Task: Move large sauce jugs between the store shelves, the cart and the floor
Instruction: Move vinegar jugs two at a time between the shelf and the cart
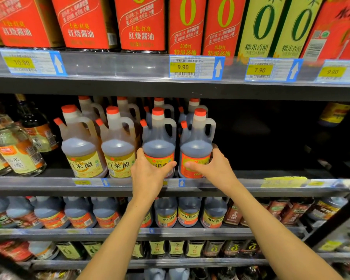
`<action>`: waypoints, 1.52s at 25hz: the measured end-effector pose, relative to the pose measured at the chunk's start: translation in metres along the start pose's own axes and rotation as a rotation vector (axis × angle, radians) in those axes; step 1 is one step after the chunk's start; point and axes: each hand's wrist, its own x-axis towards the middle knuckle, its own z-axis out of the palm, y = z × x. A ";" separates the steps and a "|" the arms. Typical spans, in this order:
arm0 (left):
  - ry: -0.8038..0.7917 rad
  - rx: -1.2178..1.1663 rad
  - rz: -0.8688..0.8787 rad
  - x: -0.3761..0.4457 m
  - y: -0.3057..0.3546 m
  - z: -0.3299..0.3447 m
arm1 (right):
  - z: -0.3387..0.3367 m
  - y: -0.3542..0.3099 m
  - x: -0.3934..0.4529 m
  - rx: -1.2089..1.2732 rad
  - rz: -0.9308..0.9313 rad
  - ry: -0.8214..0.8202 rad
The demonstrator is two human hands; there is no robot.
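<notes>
Jugs of dark vinegar stand at the front edge of the middle shelf, and the head view shows two of them in hand. The left hand wraps the left dark jug low on its belly, thumb across the orange label. The right hand does the same on the right dark jug, fingers curled round its far side. Each grip is clamped on its own jug; both bases look seated on the shelf.

To do this step well, I would judge it wiser to hold by the moulded loop handles near the necks, or to keep one palm under the base, since full jugs are heavy and the round plastic walls are smooth and slick. Lift straight up enough to clear the lip of the price rail, then draw out, minding the pale vinegar jugs close by on the left.

The jugs are translucent plastic, round-shouldered, with a side spout and red screw caps; liquid fills them to the shoulder. Labels are glossy paper. The shelf is grey metal with a clear plastic strip.
</notes>
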 end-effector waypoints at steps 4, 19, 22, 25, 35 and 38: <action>0.004 -0.003 -0.003 -0.002 0.001 0.000 | 0.000 0.002 0.001 0.010 0.002 -0.009; -0.014 0.058 0.012 -0.001 -0.002 -0.004 | 0.009 0.001 -0.010 -0.098 -0.027 0.075; -0.022 0.054 0.006 -0.001 -0.002 -0.005 | 0.006 0.000 -0.010 -0.091 -0.023 0.042; -0.032 0.065 0.012 -0.001 -0.002 -0.006 | 0.005 0.001 -0.010 -0.085 -0.029 0.037; -0.059 0.142 -0.036 -0.006 0.006 -0.008 | 0.004 -0.004 -0.013 -0.079 -0.008 0.014; -0.104 0.179 -0.059 -0.008 0.010 -0.016 | 0.002 -0.010 -0.017 -0.076 0.013 -0.007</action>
